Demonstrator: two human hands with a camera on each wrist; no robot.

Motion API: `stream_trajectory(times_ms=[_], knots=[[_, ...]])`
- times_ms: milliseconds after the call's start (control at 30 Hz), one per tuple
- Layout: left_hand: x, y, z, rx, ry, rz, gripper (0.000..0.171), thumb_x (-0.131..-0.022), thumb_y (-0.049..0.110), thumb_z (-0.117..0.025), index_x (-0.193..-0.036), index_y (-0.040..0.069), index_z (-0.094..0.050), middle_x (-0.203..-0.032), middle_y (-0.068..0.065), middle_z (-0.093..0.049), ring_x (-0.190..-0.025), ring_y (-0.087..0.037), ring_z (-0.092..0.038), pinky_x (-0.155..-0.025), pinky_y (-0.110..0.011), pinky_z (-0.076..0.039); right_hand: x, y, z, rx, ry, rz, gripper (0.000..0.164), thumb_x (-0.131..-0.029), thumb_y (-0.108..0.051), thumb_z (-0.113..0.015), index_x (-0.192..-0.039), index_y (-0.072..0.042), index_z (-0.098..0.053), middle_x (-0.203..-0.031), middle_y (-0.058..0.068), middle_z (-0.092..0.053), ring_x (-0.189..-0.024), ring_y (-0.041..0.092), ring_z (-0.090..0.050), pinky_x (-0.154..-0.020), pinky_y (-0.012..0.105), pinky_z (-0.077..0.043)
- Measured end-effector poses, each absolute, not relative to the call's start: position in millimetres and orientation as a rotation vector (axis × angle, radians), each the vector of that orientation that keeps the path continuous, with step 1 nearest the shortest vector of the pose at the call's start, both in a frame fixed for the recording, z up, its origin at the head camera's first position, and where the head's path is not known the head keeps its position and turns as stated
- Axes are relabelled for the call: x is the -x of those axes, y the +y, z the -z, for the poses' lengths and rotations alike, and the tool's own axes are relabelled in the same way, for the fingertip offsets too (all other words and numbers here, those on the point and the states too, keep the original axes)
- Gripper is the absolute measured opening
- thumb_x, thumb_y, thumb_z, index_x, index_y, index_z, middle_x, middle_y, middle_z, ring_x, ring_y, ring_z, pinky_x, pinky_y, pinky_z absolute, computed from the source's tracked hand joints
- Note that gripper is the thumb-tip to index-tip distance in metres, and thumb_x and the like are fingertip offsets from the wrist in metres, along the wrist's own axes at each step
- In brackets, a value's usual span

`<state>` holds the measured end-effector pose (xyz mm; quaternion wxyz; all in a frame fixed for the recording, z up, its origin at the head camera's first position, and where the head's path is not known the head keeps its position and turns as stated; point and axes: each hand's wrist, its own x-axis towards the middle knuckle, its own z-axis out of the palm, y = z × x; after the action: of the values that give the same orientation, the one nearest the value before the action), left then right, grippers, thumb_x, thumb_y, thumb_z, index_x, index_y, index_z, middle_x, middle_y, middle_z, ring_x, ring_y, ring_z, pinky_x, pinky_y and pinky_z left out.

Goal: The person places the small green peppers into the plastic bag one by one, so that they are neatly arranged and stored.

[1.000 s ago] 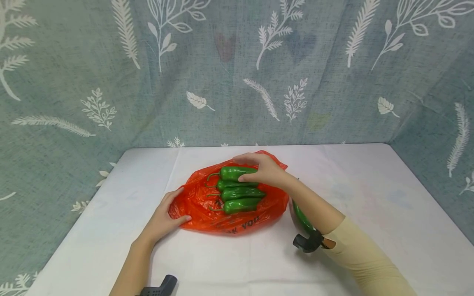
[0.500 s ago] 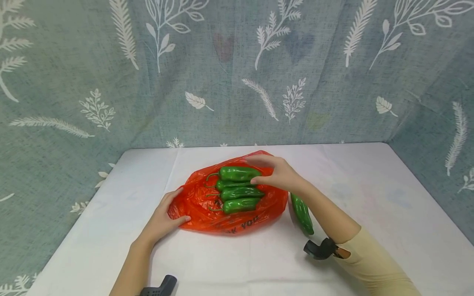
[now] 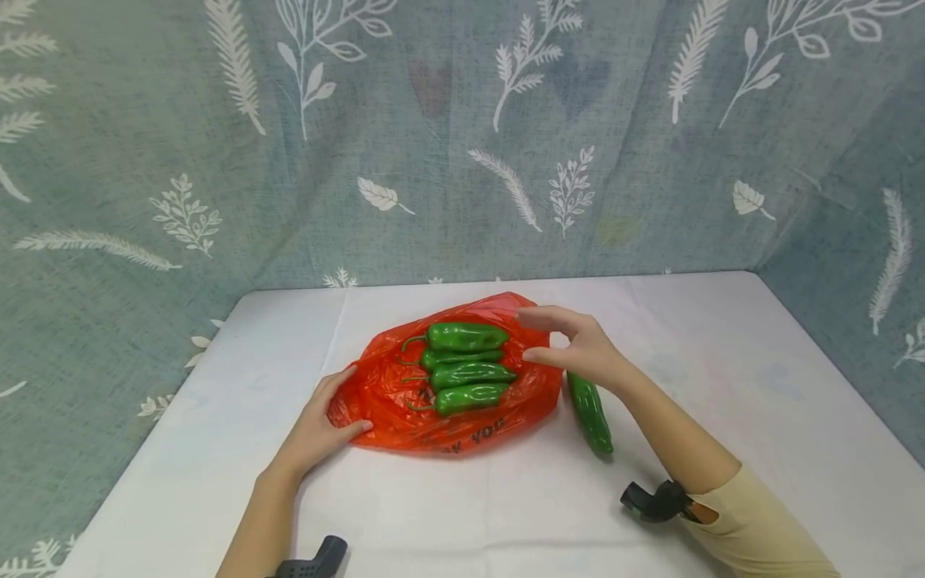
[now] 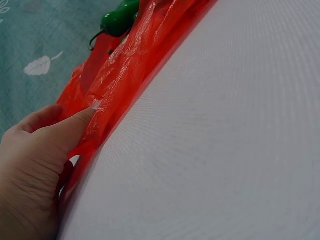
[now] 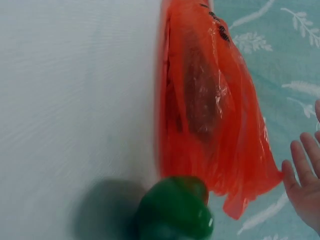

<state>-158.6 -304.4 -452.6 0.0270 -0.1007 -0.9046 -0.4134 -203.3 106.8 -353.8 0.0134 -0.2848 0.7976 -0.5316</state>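
Note:
Several glossy green chili peppers (image 3: 470, 376) lie side by side on a red plastic bag (image 3: 405, 433), stems pointing left. My left hand (image 3: 321, 421) holds the bag's left end, thumb on the near edge and fingers at the far edge. In the left wrist view the thumb (image 4: 75, 127) presses on the crinkled film. My right hand (image 3: 578, 345) hovers over the bag's right end with nothing in it, thumb and fingers apart. Its straight fingers (image 5: 299, 160) show at the right of the right wrist view. Another green pepper (image 3: 591, 413) lies on the table just right of the bag.
A white cloth (image 3: 462, 514) covers the table. Behind and at the sides hangs a teal curtain (image 3: 426, 225) with white leaf prints. A black wrist camera (image 3: 658, 502) sits on the right forearm, another wrist camera (image 3: 318, 562) on the left.
My right hand has drawn back to the right, away from the peppers on the bag, uncovering them and the separate pepper beside the bag. The left hand has stayed in place.

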Motion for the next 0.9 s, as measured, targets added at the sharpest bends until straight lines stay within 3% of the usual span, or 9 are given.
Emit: stream_trajectory(times_ms=[267,467,533,633,800,900], knots=[[159.5,-302.9,451.7,0.317,-2.795,1.277,0.085,-0.076,0.026,-0.079,-0.147,0.021,-0.032,-0.143,-0.007,-0.037,-0.136,-0.032,-0.032,-0.106,-0.061,-0.029,201.2,129.3,360.6,0.795,2.543,1.693,0.05,-0.081,-0.013,-0.075,-0.128,-0.009,-0.058,-0.126,0.01,-0.061,-0.117,0.025,-0.055,-0.098,0.051,-0.045],[160.6,-303.2,452.3,0.306,-2.801,1.259,0.085,-0.076,0.026,-0.079,-0.147,0.021,-0.032,-0.143,-0.007,-0.037,-0.135,-0.031,-0.033,-0.106,-0.061,-0.031,197.1,142.9,368.0,0.767,2.572,1.711,0.052,-0.08,-0.013,-0.076,-0.128,-0.009,-0.058,-0.126,0.008,-0.061,-0.116,0.027,-0.055,-0.094,0.022,-0.047],[160.4,-302.9,452.5,0.303,-2.802,1.26,0.085,-0.076,0.026,-0.079,-0.147,0.021,-0.032,-0.143,-0.007,-0.038,-0.135,-0.031,-0.033,-0.105,-0.061,-0.031,195.2,146.6,371.5,0.746,2.578,1.719,0.051,-0.08,-0.012,-0.076,-0.128,-0.008,-0.058,-0.125,0.009,-0.062,-0.115,0.029,-0.056,-0.092,0.019,-0.047],[159.5,-302.8,452.9,0.299,-2.803,1.261,0.084,-0.076,0.026,-0.079,-0.146,0.021,-0.032,-0.143,-0.007,-0.037,-0.135,-0.031,-0.033,-0.105,-0.061,-0.031,191.9,152.2,376.9,0.681,2.58,1.722,0.051,-0.081,-0.013,-0.075,-0.128,-0.008,-0.057,-0.125,0.009,-0.062,-0.116,0.031,-0.055,-0.094,0.025,-0.048],[159.0,-303.0,453.7,0.285,-2.806,1.253,0.085,-0.076,0.026,-0.079,-0.147,0.022,-0.032,-0.143,-0.007,-0.038,-0.135,-0.031,-0.033,-0.105,-0.061,-0.031,187.6,158.9,387.0,0.596,2.591,1.703,0.055,-0.081,-0.018,-0.075,-0.131,-0.01,-0.055,-0.129,0.012,-0.058,-0.119,0.033,-0.053,-0.1,0.047,-0.045],[159.2,-302.6,454.2,0.291,-2.803,1.266,0.085,-0.076,0.026,-0.079,-0.147,0.022,-0.032,-0.143,-0.007,-0.037,-0.135,-0.031,-0.033,-0.105,-0.061,-0.031,185.8,162.1,394.9,0.551,2.586,1.714,0.058,-0.08,-0.018,-0.076,-0.132,-0.009,-0.054,-0.131,0.016,-0.056,-0.12,0.033,-0.052,-0.101,0.052,-0.042]])
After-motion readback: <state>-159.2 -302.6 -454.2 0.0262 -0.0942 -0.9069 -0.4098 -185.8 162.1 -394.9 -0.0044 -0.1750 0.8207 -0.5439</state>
